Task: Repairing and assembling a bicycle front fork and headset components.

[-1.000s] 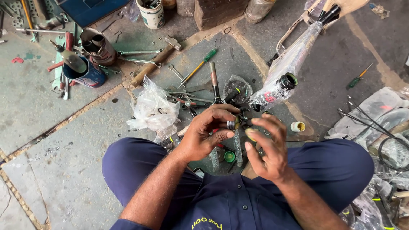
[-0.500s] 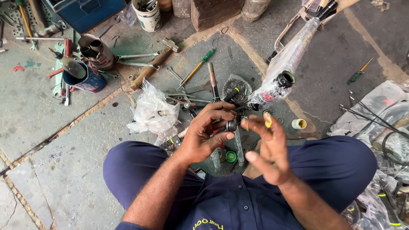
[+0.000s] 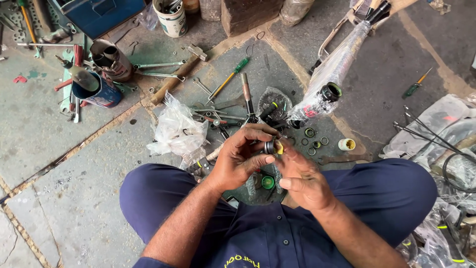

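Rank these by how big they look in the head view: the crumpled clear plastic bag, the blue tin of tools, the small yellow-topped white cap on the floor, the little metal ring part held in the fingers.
1. Crumpled clear plastic bag
2. Blue tin
3 and 4. White cap and metal ring part: they look alike; the ring part is nearer the camera and partly hidden by the left hand, so unranked.

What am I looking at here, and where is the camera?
There is no machine: a person sits on a stone floor, and the camera is worn on their head, looking down at their lap. The left hand pinches a small dark metal ring part at its fingertips; the right hand touches it, with something yellow alongside. Around them lie a green-handled screwdriver, a crumpled plastic bag, small loose rings, a blue can of tools and a plastic-wrapped bicycle frame.
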